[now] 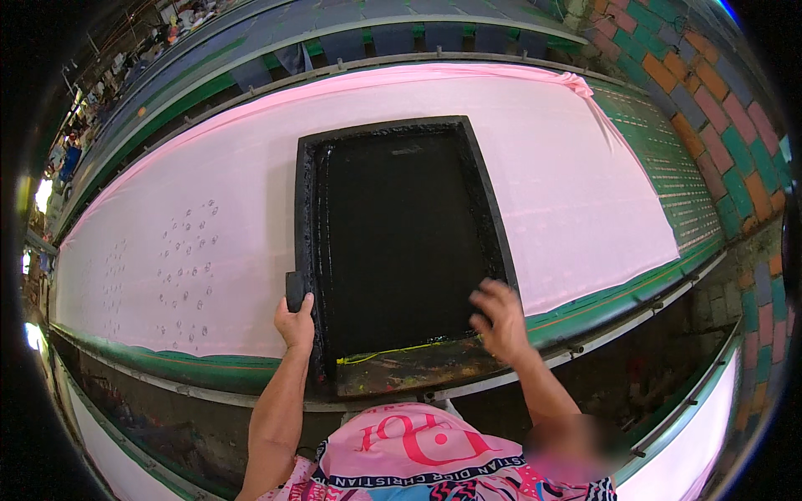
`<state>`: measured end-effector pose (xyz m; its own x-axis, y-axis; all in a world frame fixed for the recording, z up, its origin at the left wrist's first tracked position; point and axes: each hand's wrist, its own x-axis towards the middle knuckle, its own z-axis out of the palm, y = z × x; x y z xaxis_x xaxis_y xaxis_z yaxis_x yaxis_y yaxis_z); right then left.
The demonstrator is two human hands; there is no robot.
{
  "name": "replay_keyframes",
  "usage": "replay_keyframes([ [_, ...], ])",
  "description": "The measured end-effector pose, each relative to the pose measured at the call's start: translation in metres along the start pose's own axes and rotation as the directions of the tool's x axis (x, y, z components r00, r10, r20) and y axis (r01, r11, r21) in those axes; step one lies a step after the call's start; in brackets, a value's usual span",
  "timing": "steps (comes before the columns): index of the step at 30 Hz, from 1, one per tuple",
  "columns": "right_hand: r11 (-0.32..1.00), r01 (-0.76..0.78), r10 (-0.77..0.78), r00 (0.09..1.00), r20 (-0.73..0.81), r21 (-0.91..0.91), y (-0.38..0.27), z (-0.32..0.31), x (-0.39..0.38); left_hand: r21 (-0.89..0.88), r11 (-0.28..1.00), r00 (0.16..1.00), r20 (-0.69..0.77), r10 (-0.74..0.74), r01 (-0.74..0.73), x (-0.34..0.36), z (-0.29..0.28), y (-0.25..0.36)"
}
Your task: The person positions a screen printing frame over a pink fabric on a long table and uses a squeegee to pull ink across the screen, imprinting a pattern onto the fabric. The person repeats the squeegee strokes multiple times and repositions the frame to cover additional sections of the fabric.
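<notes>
A large black screen-printing frame (487, 179) lies on pale pink fabric (576, 192) in front of me. Dark wet-looking ink coats its inside, and its mesh (401, 242) looks almost wholly black. My left hand (295, 324) is closed at the frame's lower left side, around a short dark block (294, 292) that sticks out there. Whether that block is part of the frame, I cannot tell. Over the frame's lower right corner, my right hand (501, 324) has its fingers apart, slightly blurred, holding nothing. A yellow smear (384, 354) runs along the frame's near edge.
Clusters of small dark printed marks (188, 271) show on the fabric left of the frame. Bunched pink cloth (576, 82) edges the far side. The long green table (660, 159) has a metal rail (643, 316) along its near side. Another long table stands beyond; coloured paving (710, 108) lies right.
</notes>
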<state>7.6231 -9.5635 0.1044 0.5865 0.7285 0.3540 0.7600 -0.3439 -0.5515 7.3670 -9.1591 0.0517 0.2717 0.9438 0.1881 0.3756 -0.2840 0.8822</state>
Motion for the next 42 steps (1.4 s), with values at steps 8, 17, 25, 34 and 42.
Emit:
replay_keyframes([
  [8, 0.961, 0.276, -0.259, 0.896, 0.362, 0.002, -0.096, 0.025, -0.077, 0.046, 0.999, 1.0, 0.017, 0.018, -0.019, -0.004, 0.004, -0.002],
  [17, 0.943, 0.294, -0.229, 0.914, 0.335, -0.157, -0.12, 0.034, -0.031, 0.102, 0.995, 0.999, 0.031, -0.022, 0.019, -0.002, 0.01, 0.003],
  [25, 0.949, 0.153, 0.04, 0.808, 0.587, -0.274, -0.157, 0.037, 0.024, 0.02, 0.986, 0.986, -0.014, 0.164, -0.164, -0.007, 0.009, -0.003],
  [34, 0.923, 0.239, -0.105, 0.91, 0.402, -0.3, -0.167, 0.064, -0.025, -0.163, 0.971, 0.983, 0.025, 0.181, -0.174, -0.01, 0.012, -0.009],
  [42, 0.891, 0.254, -0.16, 0.951, 0.265, -0.376, -0.114, 0.107, 0.071, -0.186, 0.973, 0.987, 0.052, 0.152, -0.14, -0.012, 0.007, -0.007],
])
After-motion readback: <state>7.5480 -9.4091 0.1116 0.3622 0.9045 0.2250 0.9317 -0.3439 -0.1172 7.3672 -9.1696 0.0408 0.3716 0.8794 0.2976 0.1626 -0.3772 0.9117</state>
